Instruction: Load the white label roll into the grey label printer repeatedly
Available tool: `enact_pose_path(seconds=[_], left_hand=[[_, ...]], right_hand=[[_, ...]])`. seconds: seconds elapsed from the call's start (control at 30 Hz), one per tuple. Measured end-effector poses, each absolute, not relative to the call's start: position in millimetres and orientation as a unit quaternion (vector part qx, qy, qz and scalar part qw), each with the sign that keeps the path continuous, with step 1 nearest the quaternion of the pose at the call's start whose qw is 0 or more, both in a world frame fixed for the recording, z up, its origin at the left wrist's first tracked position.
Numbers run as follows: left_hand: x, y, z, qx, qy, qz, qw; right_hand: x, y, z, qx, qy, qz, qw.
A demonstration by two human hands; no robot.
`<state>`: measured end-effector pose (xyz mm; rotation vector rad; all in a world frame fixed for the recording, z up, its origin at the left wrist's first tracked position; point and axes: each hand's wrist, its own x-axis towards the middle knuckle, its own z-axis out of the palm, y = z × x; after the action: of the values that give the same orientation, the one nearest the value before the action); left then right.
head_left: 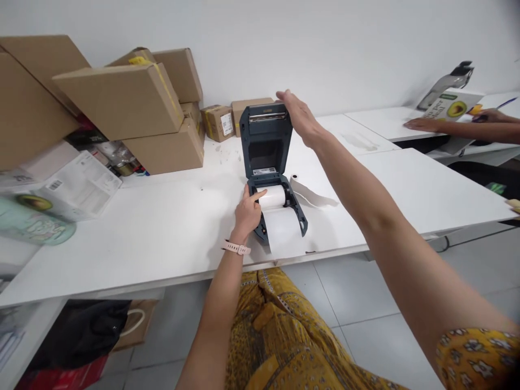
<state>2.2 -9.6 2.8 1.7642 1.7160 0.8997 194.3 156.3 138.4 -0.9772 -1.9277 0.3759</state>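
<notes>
A dark blue-grey label printer [266, 141] stands on the white table with its lid raised. Inside it lies a white paper roll [273, 197], and a strip of its paper [283, 233] runs out over the front toward the table edge. My left hand [247, 215] is at the printer's left side, a finger stretched onto the roll and the others partly hidden. My right hand [299, 118] rests against the upper right edge of the raised lid, its fingers extended. A small roll with a loose curled strip [312, 194] lies just right of the printer.
Cardboard boxes [162, 143] are stacked at the left, beside a white carton [83, 184] and a mint-green bottle [38, 222]. Smaller boxes [219, 123] stand behind the printer. At the far right, another person's hands [424, 124] are by a printed box [450, 105].
</notes>
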Motion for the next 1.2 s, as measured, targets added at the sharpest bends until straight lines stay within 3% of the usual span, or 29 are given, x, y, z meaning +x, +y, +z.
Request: enact_pose_path(seconds=[0.2,0.43,0.57,0.73,0.9,1.13,1.2], left_hand=[[9,-28,-5,0.687,0.606,0.371,0.152],[35,-126,-27,0.798,0.485,0.356,0.032],[41,-163,-38,0.815,0.461,0.351,0.01],[49,-186,-50,0.831,0.428,0.352,0.049],[45,-197,-50,0.795,0.405,0.441,0.095],[19,-140,-7,0.658,0.458,0.591,-0.09],[18,-108,16,0.683,0.432,0.581,-0.092]], right_hand=[[195,122,134,-0.387,-0.777,0.175,0.464],[217,25,107,-0.345,-0.761,0.211,0.508],[218,-4,90,-0.318,-0.826,0.215,0.413],[200,-1,74,-0.257,-0.911,0.128,0.296],[195,4,58,-0.242,-0.942,0.07,0.222],[193,-3,40,-0.193,-0.96,0.061,0.191],[190,-2,38,-0.16,-0.967,0.073,0.186]])
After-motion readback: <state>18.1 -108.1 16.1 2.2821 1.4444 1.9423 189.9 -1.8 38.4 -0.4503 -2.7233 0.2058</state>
